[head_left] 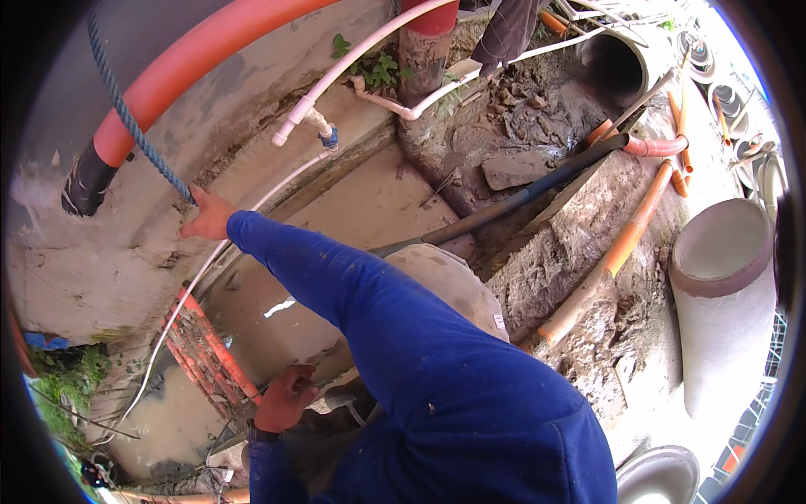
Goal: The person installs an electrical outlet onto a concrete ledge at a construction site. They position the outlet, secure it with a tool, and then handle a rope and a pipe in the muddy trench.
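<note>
My right arm, in a blue sleeve, reaches across to the upper left. Its hand [210, 216] is closed at the lower end of a blue rope [134, 126], against the grey concrete wall. My left hand [284, 401] is lower down, over muddy water [323, 218], with a dark band at its wrist. Its fingers are curled; what they hold, if anything, I cannot make out. Beside it lies an orange pipe [217, 346]. A pale, rounded, cloth-like thing [449, 281] with a small white tag shows behind my right arm, which partly hides it.
A thick orange-red pipe [193, 71] with a black end runs along the wall. Thin pink-white pipe [361, 63] crosses above the trench. A long dark pipe [520, 197] spans it. Muddy rubble [525, 109], an orange pipe [638, 223] and concrete pipes [726, 311] stand to the right.
</note>
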Demonstrator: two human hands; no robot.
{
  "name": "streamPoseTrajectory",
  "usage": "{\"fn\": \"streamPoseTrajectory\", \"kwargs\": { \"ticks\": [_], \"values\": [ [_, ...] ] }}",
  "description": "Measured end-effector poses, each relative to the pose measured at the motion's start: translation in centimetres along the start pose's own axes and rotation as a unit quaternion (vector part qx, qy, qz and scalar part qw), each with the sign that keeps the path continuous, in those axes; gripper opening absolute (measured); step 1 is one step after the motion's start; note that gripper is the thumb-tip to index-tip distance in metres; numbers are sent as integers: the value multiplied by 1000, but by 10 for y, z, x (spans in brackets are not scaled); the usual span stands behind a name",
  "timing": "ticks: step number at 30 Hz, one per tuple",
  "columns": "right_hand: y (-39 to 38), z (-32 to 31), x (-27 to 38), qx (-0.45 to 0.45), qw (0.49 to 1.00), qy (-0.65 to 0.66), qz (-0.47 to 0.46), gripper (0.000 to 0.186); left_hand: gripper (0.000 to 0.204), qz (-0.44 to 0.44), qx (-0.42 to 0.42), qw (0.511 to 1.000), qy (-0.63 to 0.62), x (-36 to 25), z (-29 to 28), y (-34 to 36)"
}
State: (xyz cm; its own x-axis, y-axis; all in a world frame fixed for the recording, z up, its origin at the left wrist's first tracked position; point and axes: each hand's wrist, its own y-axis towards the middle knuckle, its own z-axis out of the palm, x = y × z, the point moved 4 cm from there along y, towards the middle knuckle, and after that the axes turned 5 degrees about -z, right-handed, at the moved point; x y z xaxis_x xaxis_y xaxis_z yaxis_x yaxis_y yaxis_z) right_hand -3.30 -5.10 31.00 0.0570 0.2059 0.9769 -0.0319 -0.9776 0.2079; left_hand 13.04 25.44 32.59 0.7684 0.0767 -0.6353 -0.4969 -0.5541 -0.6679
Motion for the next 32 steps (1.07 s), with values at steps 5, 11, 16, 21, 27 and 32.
{"fn": "streamPoseTrajectory", "kwargs": {
  "ticks": [5, 11, 16, 21, 27, 32],
  "values": [
    [-5, -16, 2, 12, 1000, -26, 9, 106, 37, -19, -24, 999, 17, -13, 2, 5],
    [-1, -19, -2, 7, 999, -39, -14, 100, 38, -6, -33, 999, 7, -6, 4, 8],
    [-3, -15, 1, 13, 1000, -21, -15, 104, 38, 0, -50, 998, 32, -2, 4, 7],
    [-1, -15, -1, 11, 1000, -14, -17, 107, 37, -4, -45, 998, 40, -3, 3, 5],
    [0, -9, -1, 18, 1000, -16, -12, 111, 36, -6, -38, 999, 36, -2, 2, 0],
    [1, -6, -3, 19, 999, -31, -17, 112, 39, -4, -41, 999, 15, 10, 2, -1]
  ]
}}
